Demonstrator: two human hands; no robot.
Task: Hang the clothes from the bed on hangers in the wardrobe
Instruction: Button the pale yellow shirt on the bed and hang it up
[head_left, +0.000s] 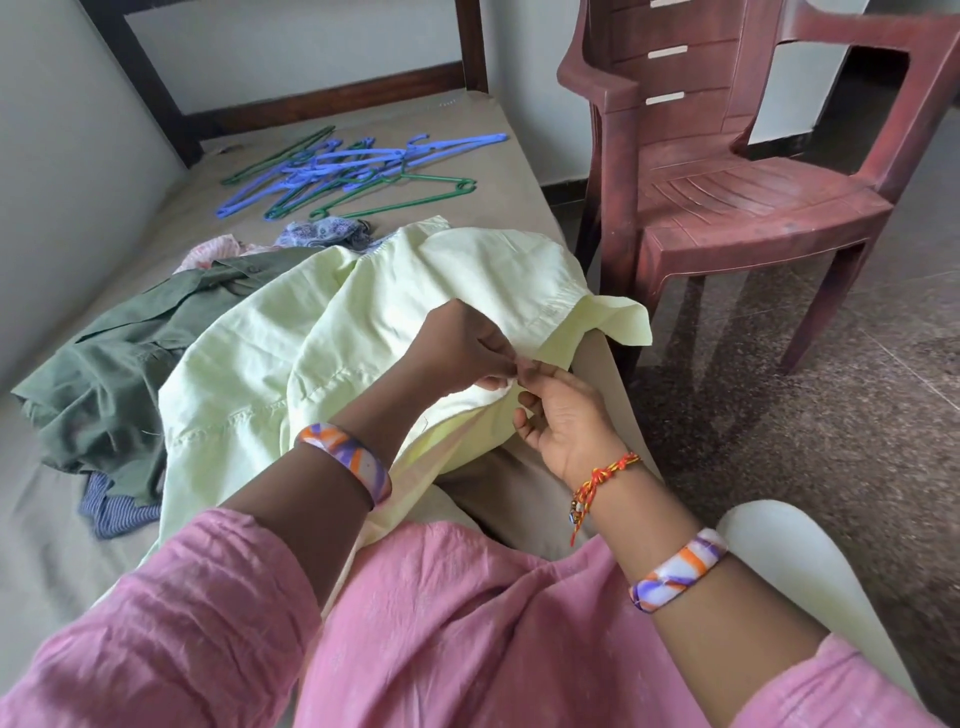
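Note:
A pale yellow-green garment (291, 353) lies spread over the bed (62, 561) in front of me. My left hand (457, 348) and my right hand (561, 415) meet at its near right edge, both pinching the cloth between thumb and fingertips. A dark green shirt (114, 374) lies crumpled to the left, with a blue striped garment (114, 506) poking out beneath it. Pink (213, 249) and blue patterned (322, 231) clothes lie behind. Several blue and green plastic hangers (353, 171) are heaped at the far end of the bed. No wardrobe is in view.
Stacked maroon plastic chairs (743, 171) stand on the speckled floor right of the bed. The dark wooden bed frame (322, 98) and a white wall close the far end. Another wall runs along the left. A white rounded object (795, 561) sits at lower right.

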